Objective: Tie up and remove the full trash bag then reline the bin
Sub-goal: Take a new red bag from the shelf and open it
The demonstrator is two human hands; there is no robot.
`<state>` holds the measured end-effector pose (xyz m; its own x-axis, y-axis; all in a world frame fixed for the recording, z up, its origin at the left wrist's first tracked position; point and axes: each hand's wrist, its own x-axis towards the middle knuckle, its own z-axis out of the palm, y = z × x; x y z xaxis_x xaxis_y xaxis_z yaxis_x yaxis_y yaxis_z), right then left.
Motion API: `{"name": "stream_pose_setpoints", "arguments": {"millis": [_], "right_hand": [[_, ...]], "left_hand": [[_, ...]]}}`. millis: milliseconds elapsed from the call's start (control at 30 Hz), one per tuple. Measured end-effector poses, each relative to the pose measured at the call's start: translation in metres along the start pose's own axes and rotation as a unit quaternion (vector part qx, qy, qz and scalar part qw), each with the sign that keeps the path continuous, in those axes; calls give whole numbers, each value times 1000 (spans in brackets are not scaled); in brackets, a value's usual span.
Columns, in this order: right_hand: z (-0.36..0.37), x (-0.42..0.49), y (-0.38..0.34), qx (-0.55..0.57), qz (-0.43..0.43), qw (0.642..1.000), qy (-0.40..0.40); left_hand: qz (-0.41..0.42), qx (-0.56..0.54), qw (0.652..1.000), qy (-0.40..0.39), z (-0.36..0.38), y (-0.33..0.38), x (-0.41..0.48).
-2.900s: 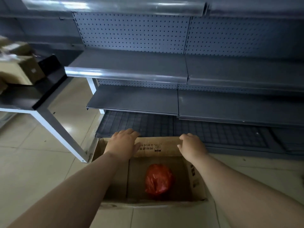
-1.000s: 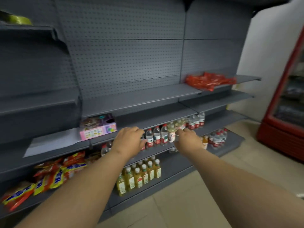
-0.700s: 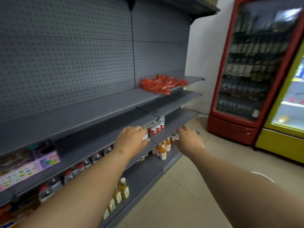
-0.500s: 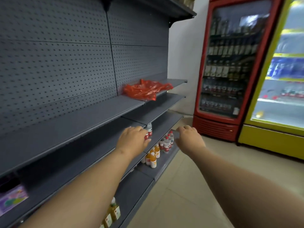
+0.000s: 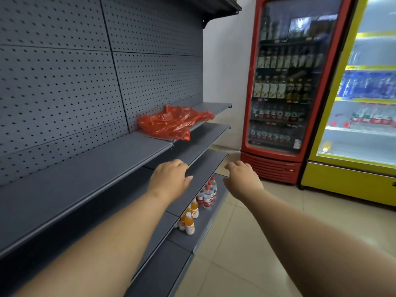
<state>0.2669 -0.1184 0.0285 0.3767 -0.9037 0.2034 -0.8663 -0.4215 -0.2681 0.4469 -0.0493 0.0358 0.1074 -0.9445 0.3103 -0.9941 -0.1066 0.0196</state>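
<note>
A heap of crumpled red plastic bags (image 5: 171, 123) lies on the grey upper shelf (image 5: 90, 168), ahead and slightly left. My left hand (image 5: 170, 179) is stretched forward below the bags, palm down, fingers loosely curled, holding nothing. My right hand (image 5: 241, 179) hangs level with it to the right, over the aisle floor, also holding nothing. Both hands are well short of the red bags. The cardboard box bin is out of view.
Grey pegboard shelving fills the left side. Several small drink bottles (image 5: 199, 206) stand on the lowest shelf. A red drinks fridge (image 5: 287, 88) and a yellow fridge (image 5: 360, 108) stand ahead on the right. Tiled floor (image 5: 267, 243) runs between them.
My view has swung from the cardboard box with the tied red bag, along the shelves to the right. The red bags on the shelf have drawn closer. Both hands stay held out in front.
</note>
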Motion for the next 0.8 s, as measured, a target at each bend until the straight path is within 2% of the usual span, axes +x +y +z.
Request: {"name": "stream_pose_setpoints", "arguments": {"millis": [467,800], "right_hand": [[9,252,70,-17,-74,997,-4],[31,370,73,-3,-103,994,-23]], "left_hand": [[-74,13,996,42,62,-15,223],[-144,24,987,71,83,-38,306]]}}
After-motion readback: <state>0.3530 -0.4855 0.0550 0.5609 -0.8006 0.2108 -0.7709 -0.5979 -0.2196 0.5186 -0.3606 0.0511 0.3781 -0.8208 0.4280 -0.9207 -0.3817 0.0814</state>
